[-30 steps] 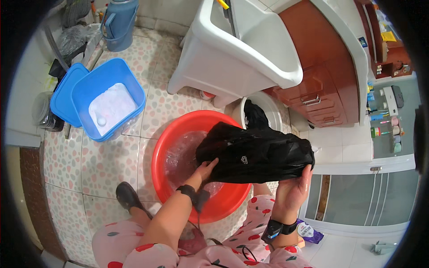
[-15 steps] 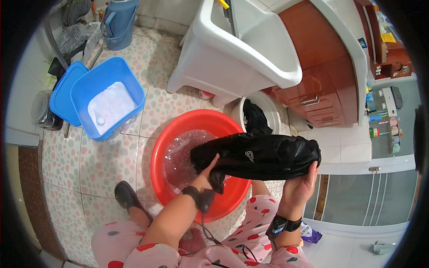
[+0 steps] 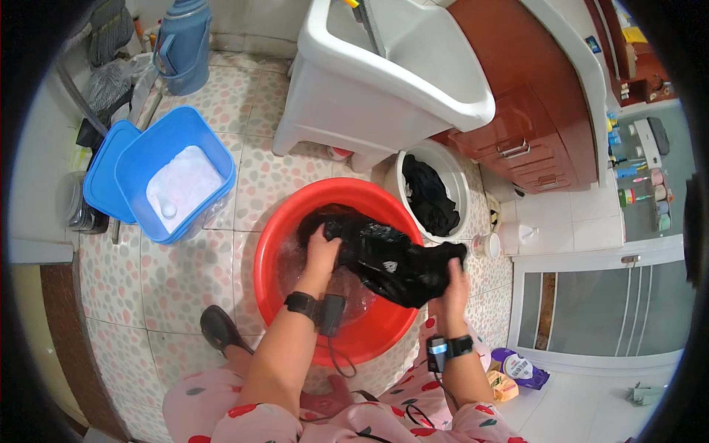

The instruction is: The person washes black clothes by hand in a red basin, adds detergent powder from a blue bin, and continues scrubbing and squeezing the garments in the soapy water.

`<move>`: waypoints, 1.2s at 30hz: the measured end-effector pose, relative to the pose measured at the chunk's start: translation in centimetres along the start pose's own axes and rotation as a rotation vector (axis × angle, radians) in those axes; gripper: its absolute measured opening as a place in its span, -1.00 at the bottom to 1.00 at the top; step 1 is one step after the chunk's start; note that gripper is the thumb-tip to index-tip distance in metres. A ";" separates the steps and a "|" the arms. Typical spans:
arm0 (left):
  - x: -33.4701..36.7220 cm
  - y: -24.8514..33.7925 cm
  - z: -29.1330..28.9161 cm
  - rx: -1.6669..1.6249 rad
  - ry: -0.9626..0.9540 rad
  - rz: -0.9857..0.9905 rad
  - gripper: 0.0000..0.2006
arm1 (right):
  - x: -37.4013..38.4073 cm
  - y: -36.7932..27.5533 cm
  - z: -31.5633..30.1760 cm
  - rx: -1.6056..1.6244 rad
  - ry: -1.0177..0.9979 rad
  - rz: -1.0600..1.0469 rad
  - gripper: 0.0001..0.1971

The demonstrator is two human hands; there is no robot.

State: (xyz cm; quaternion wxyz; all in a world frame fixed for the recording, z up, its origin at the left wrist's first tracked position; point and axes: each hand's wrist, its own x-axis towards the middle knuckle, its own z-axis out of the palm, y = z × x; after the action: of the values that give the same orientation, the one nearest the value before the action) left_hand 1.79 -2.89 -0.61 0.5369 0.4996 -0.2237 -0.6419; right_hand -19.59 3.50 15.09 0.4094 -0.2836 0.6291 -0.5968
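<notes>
A wet, shiny black garment (image 3: 391,258) with a small white mark stretches across the red basin (image 3: 268,295), which has sudsy water (image 3: 343,292) in it. My left hand (image 3: 322,251) grips the garment's left part, down inside the basin, with the fingers closed round the cloth. Beyond the basin's right rim, my right hand (image 3: 450,292) holds the other end, raised a little higher; its fingertips are partly hidden by the cloth. Whether the garment is a shirt or trousers I cannot tell.
A white bucket (image 3: 464,188) with dark cloth (image 3: 428,196) stands behind the basin's right side. An open blue tub (image 3: 136,173) of white powder sits at the left. A white washing sink (image 3: 354,96) rises behind; a purple bag (image 3: 521,369) lies at right.
My right hand has come down and to the left with its end of the garment. My left hand has moved slightly left and up, and the cloth now hangs lower, bunched over the basin.
</notes>
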 end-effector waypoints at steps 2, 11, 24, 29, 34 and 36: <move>0.2 -0.5 -2.5 0.514 0.088 0.105 -0.63 | -0.6 5.3 -1.4 -0.152 -0.004 0.118 -0.72; -2.9 -1.4 -3.9 1.183 0.216 -0.317 -0.36 | -2.9 19.4 -9.8 -1.071 -0.364 0.509 -0.74; -1.1 -6.5 -4.7 1.393 -0.411 -0.273 -0.53 | -2.6 16.1 2.1 -0.919 -0.848 0.123 -0.42; -2.8 -6.2 -2.4 0.469 -0.465 -0.752 -0.64 | -3.1 16.4 3.4 -0.890 -0.772 0.241 -0.11; -3.0 -8.1 -3.4 0.230 -0.300 -0.801 -0.66 | -3.9 16.6 3.2 -0.965 -0.742 0.121 -0.47; -2.3 -10.5 -4.4 0.641 -0.256 -0.620 -0.65 | -5.1 15.6 3.2 -1.030 -0.821 -0.003 -0.52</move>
State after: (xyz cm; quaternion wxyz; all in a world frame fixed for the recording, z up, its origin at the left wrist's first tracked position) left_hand 0.58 3.74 -10.11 0.1063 0.6004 -0.3152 -0.7272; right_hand -12.27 8.13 0.82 0.4271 -0.6488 0.6266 -0.0634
